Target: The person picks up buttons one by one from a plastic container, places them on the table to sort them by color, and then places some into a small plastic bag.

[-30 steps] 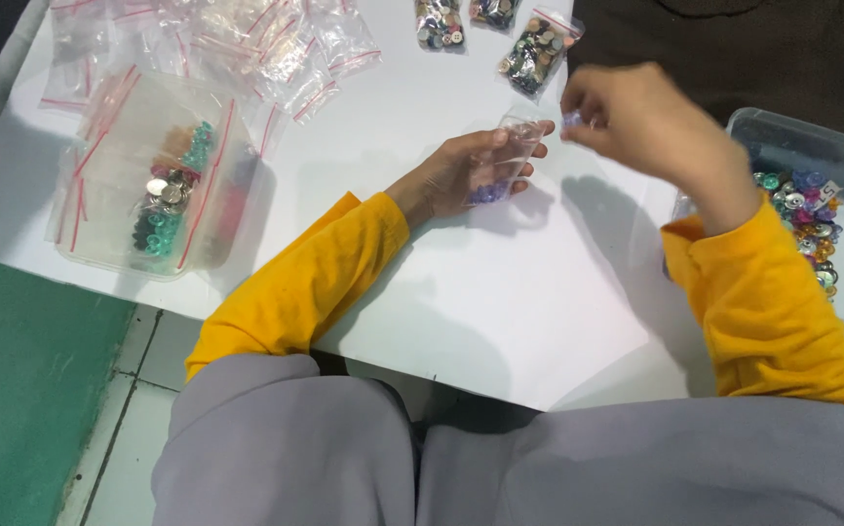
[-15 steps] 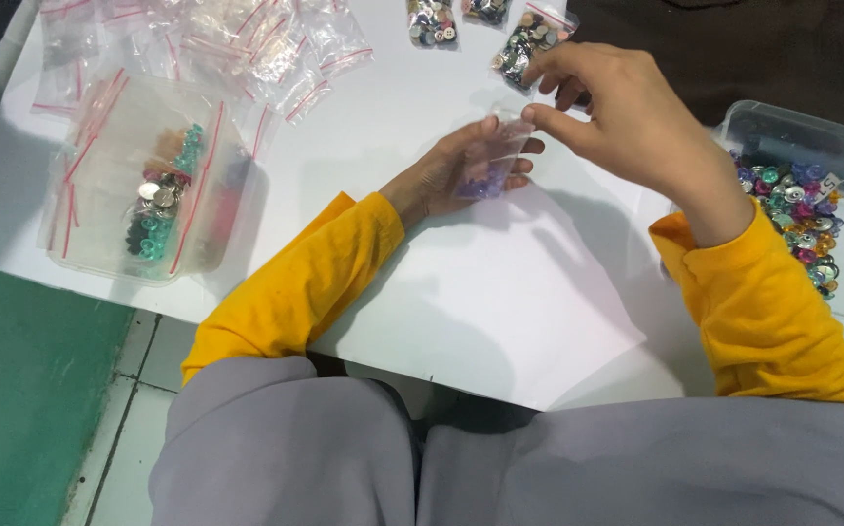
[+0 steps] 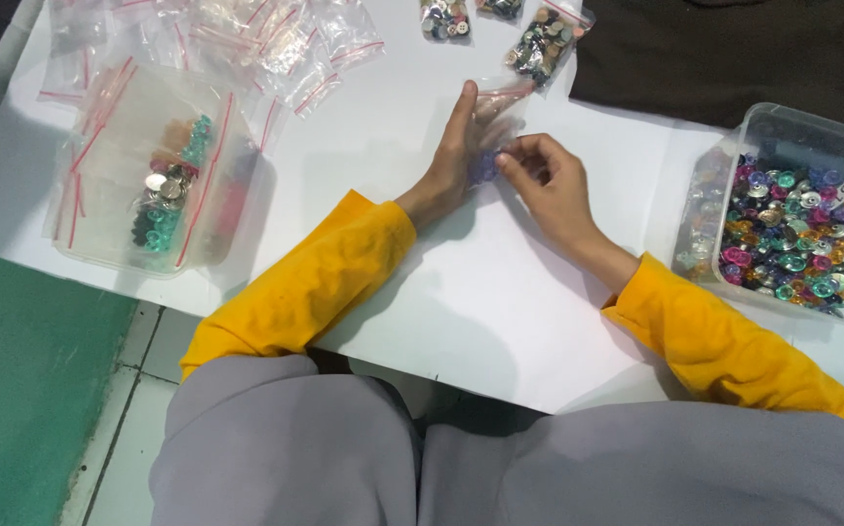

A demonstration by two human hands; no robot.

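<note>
My left hand (image 3: 456, 156) lies on the white table (image 3: 500, 302) with its fingers stretched out, holding a small clear zip bag (image 3: 498, 99) whose red seal points away from me. A few purple buttons (image 3: 483, 168) show through the bag near my palm. My right hand (image 3: 547, 180) is right beside it, fingertips pinched together at the bag's lower part by the purple buttons. Both arms wear yellow sleeves.
A clear tub (image 3: 789, 216) of mixed coloured buttons stands at the right. Another clear tub (image 3: 154, 185) with buttons and empty red-sealed bags sits at the left. More empty bags (image 3: 276, 39) and filled button bags (image 3: 544, 44) lie at the far edge. A dark cloth (image 3: 734, 54) is at the top right.
My right hand came down from above the bag to its lower part, next to my left palm. My left hand has flattened out on the table with the bag.
</note>
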